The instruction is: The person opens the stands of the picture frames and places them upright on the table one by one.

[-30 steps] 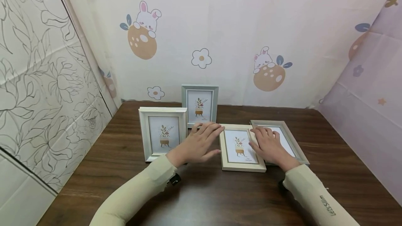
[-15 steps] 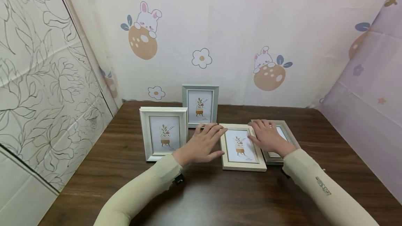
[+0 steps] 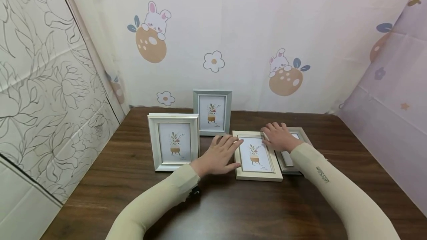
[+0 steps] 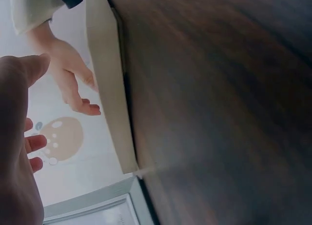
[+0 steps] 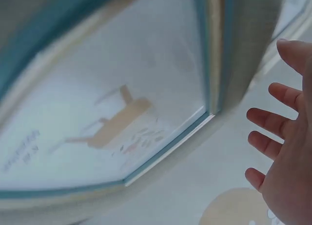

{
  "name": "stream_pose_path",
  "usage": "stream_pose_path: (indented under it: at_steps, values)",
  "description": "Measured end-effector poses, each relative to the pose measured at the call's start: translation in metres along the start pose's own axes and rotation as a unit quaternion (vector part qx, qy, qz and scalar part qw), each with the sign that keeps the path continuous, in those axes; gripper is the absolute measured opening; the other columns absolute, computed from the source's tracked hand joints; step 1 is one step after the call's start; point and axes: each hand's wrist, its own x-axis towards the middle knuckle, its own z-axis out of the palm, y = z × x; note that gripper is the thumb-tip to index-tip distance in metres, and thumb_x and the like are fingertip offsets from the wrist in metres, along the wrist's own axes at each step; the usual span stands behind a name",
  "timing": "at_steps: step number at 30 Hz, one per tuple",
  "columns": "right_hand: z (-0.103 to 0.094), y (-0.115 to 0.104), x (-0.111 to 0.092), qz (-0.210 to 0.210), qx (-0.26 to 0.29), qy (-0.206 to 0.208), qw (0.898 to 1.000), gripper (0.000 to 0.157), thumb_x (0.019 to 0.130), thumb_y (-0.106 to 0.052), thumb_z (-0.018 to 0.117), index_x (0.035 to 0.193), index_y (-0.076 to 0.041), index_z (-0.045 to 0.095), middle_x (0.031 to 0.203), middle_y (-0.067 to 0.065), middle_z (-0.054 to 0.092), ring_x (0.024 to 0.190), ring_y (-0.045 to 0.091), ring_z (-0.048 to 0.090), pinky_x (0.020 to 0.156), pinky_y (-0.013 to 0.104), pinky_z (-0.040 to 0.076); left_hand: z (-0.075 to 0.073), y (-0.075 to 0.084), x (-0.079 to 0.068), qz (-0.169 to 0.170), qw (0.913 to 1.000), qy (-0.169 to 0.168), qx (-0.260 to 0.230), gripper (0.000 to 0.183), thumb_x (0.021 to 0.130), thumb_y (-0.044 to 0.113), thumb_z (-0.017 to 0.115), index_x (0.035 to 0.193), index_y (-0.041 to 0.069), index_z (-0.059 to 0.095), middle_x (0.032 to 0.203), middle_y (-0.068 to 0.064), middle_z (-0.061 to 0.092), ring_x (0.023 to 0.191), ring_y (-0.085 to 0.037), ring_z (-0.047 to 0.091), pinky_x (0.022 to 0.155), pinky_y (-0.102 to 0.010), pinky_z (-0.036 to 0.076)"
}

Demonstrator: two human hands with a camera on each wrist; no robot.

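In the head view a cream picture frame (image 3: 255, 155) with a potted-plant print lies flat on the table. My left hand (image 3: 218, 155) hovers at its left edge, fingers extended and thumb apart. The right hand (image 3: 279, 137) is over its upper right corner, fingers spread, where it meets a grey-beige picture frame (image 3: 289, 162). That second frame lies flat too, mostly covered by my right hand and sleeve. The right wrist view shows a framed print (image 5: 117, 122) close up, with the right hand (image 5: 287, 132) beside it. Both hands hold nothing.
A white picture frame (image 3: 175, 167) stands upright at the left, and a grey-green picture frame (image 3: 212, 93) stands behind it near the back curtain (image 3: 247, 80). All rest on a dark wooden table (image 3: 233, 210). A panel with flower line drawings (image 3: 50, 66) borders the left side.
The right hand has shifted left and a little farther back, off the middle of the grey-beige frame. My left hand has edged slightly right. The frames look unmoved.
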Motion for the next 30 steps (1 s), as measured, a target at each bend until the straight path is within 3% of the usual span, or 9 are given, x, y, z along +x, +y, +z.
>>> stream_pose_path:
  at_steps: [6, 17, 30]
  values:
    - [0.008, 0.005, 0.013, -0.016, -0.03, -0.004, 0.999, 0.037, 0.099, -0.03, 0.059, 0.124, -0.003, 0.059, 0.117, 0.02, 0.055, 0.115, 0.041, 0.049, 0.094, 0.063, 0.032, 0.006, 0.002, 0.004, -0.016, 0.999, -0.042, 0.0, 0.077, 0.1, 0.06, 0.039, 0.159, 0.015, 0.019, 0.156, -0.004, 0.028, 0.142, -0.021, 0.022, 0.109, -0.047, 0.021]
    - [0.008, -0.003, 0.029, 0.003, -0.036, -0.068, 0.997, 0.029, 0.104, -0.032, 0.051, 0.121, -0.009, 0.059, 0.116, 0.017, 0.055, 0.115, 0.038, 0.048, 0.095, 0.061, 0.032, 0.013, 0.003, 0.008, -0.016, 0.9984, -0.054, 0.006, 0.077, 0.1, 0.061, 0.039, 0.159, 0.016, 0.019, 0.155, -0.004, 0.029, 0.141, -0.02, 0.023, 0.108, -0.047, 0.022]
    - [0.015, 0.001, 0.03, -0.015, -0.05, -0.033, 0.998, 0.02, 0.102, -0.03, 0.056, 0.111, -0.012, 0.059, 0.109, 0.015, 0.057, 0.108, 0.037, 0.05, 0.091, 0.058, 0.036, 0.01, 0.002, 0.006, -0.014, 0.999, -0.041, 0.009, 0.077, 0.1, 0.061, 0.04, 0.159, 0.015, 0.021, 0.153, -0.004, 0.032, 0.139, -0.02, 0.025, 0.107, -0.047, 0.022]
